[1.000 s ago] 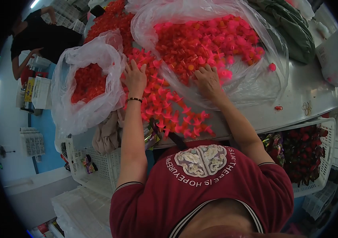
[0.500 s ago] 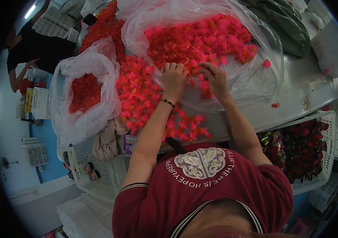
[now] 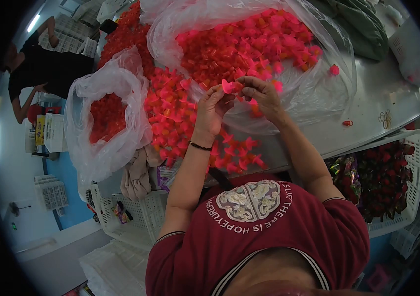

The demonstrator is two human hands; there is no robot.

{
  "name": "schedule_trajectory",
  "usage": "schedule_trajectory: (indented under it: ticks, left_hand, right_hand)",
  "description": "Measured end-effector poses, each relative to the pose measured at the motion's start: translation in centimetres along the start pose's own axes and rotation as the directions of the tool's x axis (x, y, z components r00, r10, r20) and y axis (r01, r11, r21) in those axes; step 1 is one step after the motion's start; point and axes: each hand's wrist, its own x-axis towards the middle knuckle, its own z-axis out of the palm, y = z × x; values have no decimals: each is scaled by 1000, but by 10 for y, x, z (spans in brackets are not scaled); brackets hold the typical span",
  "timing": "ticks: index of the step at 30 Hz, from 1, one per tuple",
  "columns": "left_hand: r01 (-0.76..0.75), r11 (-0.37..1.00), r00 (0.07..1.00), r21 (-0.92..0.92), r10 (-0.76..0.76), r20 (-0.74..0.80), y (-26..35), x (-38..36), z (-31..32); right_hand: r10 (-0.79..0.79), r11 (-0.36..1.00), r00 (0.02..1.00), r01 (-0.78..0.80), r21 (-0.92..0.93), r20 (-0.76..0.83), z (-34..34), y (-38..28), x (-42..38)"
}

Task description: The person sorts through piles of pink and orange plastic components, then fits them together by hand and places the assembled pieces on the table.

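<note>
Facing the metal bench (image 3: 367,93), I have a large clear plastic bag (image 3: 313,106) lying open across its middle, full of pink and red plastic pieces (image 3: 259,44). Off beyond the left end stands a person in black (image 3: 47,69). The green cloth (image 3: 363,29) is bunched to the right of my big bag, and below the bench's right edge sits a white basket (image 3: 417,172) holding dark red, flower-like things (image 3: 382,182). A smaller whitish bag (image 3: 84,153) gapes on my left, red pieces inside; between the two bags spreads a loose heap (image 3: 170,108).

My left hand (image 3: 212,108), dark bracelet (image 3: 200,145) on the wrist, has thumb and fingers pinched on a pink piece (image 3: 228,87), just above the near edge of the big bag. My right hand (image 3: 262,96) meets it, fingers bent in close at the piece's red end; whether they grip it I can't tell. Toward the right lie thin bands (image 3: 384,119) and one small red piece (image 3: 348,123).
</note>
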Motion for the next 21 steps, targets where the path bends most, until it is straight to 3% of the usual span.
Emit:
schedule_trajectory:
  ticks: [5, 8, 12, 15, 17, 19, 21]
  left_hand:
    - [6, 1000, 999, 30, -5, -34, -3, 1, -4]
    - [-41, 994, 999, 106, 39, 22, -3, -1, -1]
    - [-53, 986, 997, 155, 60, -43, -3, -4, 2]
    - [-87, 954, 993, 286, 105, -48, -4, -5, 0]
    - [-119, 917, 989, 380, 144, -38, -5, -5, -3]
    - [-160, 854, 984, 496, 180, 8, -2, -9, 1]
    - [-152, 861, 986, 485, 168, 10, 0, -11, 5]
  right_hand:
    - [5, 1000, 1000, -5, 26, 2, 0, -5, -1]
    - [10, 1000, 1000, -10, 14, -3, 1, -7, -2]
    - [4, 999, 1000, -4, -53, -1, -1, -5, -1]
    - [-44, 989, 997, 33, -143, -67, -2, -6, 0]
    - [-214, 835, 974, 221, -504, 71, -5, -11, -1]
    - [-229, 823, 969, 244, -513, 93, -5, -9, 0]
    - [-246, 809, 963, 267, -523, 111, -5, -7, 0]
